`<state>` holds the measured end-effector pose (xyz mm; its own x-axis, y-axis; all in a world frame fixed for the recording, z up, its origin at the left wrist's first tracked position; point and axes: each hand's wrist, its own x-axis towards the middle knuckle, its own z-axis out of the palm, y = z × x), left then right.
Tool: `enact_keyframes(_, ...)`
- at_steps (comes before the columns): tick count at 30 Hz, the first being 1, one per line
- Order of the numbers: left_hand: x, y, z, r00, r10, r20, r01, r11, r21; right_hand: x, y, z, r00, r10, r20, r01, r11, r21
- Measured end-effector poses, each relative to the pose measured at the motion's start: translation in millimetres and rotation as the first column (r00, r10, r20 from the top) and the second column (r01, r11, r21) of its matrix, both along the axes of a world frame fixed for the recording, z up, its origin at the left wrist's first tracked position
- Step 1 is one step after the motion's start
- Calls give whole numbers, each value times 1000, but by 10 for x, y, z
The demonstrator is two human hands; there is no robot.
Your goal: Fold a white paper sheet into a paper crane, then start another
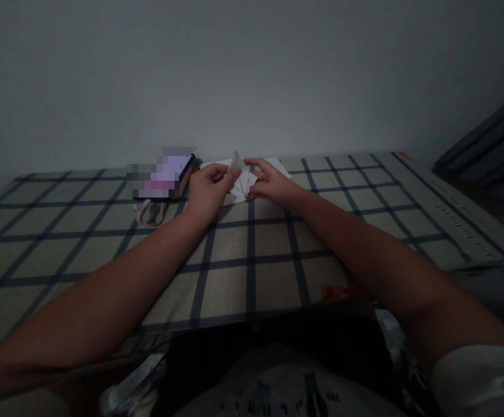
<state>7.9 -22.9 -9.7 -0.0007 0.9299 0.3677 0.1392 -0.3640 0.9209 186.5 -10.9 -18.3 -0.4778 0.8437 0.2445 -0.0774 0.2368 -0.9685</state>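
Head view, left hand (206, 188) and right hand (273, 182) together holding a pointed, folded white paper (242, 184), near the far edge's middle of a beige, blue-checked tablecloth (230, 284), lilac-screened rectangular device (169, 172) leftward.

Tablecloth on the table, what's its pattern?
The tablecloth has dark blue grid lines on beige; head view.
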Motion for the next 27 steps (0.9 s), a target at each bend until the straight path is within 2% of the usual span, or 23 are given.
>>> enact_keyframes(3, 2, 19, -27, 997, -76, 14, 77, 997, -32, 41, 32, 9, 992, -122, 8, 122, 991, 55)
enact_keyframes(6, 11, 22, -40, 990, -137, -20, 136, 988, -71, 88, 77, 12, 966, -256, 42, 241, 946, 216)
enact_keyframes(9, 10, 17, -44, 984, -162, -68, 155, 983, -94, 121, 96, 25, 943, -318, 95, 251, 871, 422)
enact_keyframes(12, 3, 14, -51, 978, -202, -58, 195, 975, -109, 133, 85, 46, 934, -340, 110, 244, 831, 500)
enact_keyframes(18, 17, -8, -57, 956, -290, 44, 293, 943, -156, 150, 90, 45, 920, -386, 68, 314, 830, 462)
enact_keyframes(23, 15, -19, -37, 971, -239, 31, 241, 966, -99, 105, 129, -11, 971, -240, 13, 229, 939, 256)
enact_keyframes(25, 9, -6, -42, 973, -228, 47, 231, 970, -70, 83, 131, -21, 981, -192, -6, 190, 963, 190)
enact_keyframes(27, 6, 11, -57, 973, -222, 62, 225, 973, -50, 74, 125, -17, 985, -171, -14, 171, 969, 176)
